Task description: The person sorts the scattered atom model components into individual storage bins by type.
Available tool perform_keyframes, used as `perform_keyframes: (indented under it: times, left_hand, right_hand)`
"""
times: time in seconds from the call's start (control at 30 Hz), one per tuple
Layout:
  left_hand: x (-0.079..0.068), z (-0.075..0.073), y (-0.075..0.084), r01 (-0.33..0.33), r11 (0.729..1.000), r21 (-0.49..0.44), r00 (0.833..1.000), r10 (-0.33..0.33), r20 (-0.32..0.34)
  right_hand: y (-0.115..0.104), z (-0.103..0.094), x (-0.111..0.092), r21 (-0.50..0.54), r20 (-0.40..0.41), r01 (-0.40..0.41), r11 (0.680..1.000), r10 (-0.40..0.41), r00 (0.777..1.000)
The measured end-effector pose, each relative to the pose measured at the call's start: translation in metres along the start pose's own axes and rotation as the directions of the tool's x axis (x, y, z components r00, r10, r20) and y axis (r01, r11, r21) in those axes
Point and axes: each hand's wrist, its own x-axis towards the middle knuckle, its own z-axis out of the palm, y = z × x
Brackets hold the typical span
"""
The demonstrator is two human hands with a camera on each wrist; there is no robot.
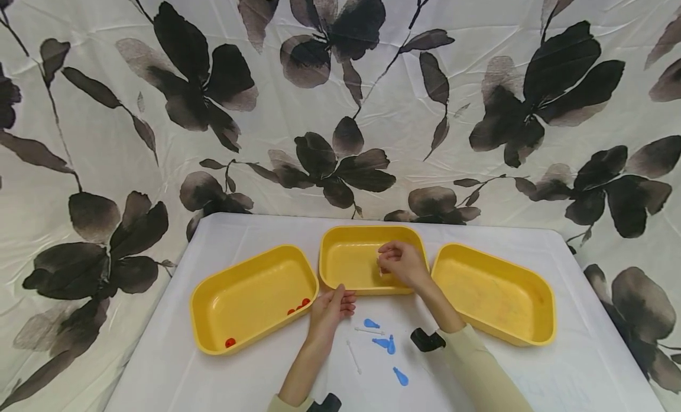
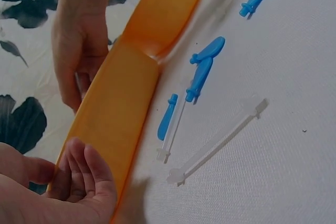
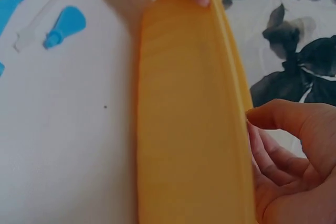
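Observation:
In the head view, my left hand (image 1: 331, 310) holds the front left corner of the middle yellow tray (image 1: 340, 289), its thumb at the rim and its fingers against the outer wall. My right hand (image 1: 402, 263) is over the inside of that tray, fingertips pinching a small pale piece (image 1: 380, 272), too small to identify. The right wrist view hides that piece behind the tray wall. Before the tray lie several blue paddle-shaped pieces (image 1: 401, 376) and translucent thin sticks (image 1: 353, 357) with knobbed ends, seen closer in the left wrist view, where one stick (image 2: 218, 142) lies slanted.
To the left stands another yellow tray (image 1: 250, 294) with several small red pieces (image 1: 230, 342) in it. A third yellow tray (image 1: 495, 294) stands at the right. Behind the white table (image 1: 383, 394) hangs a flower-printed cloth (image 1: 340, 104).

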Motion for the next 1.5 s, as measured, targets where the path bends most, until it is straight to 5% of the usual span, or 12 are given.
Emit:
perform_keyframes:
  times: [0.5, 1.17, 1.5]
  left_hand:
    - [0.001, 0.0, -0.002, 0.007, 1.0, 0.03, 1.0, -0.007, -0.014]
    - [0.004, -0.001, -0.004, -0.002, 0.999, 0.037, 1.0, 0.003, -0.013]
    - [0.002, -0.001, -0.001, -0.011, 1.0, 0.025, 1.0, 0.011, 0.0]
  right_hand:
    - [0.019, 0.008, 0.018, -0.235, -0.014, -0.034, 0.971, 0.031, 0.999]
    - [0.018, 0.006, 0.018, -0.324, 0.004, -0.026, 0.946, 0.029, 1.0]
    - [0.017, -0.006, 0.009, -0.354, 0.015, 0.072, 0.932, -0.071, 0.997]
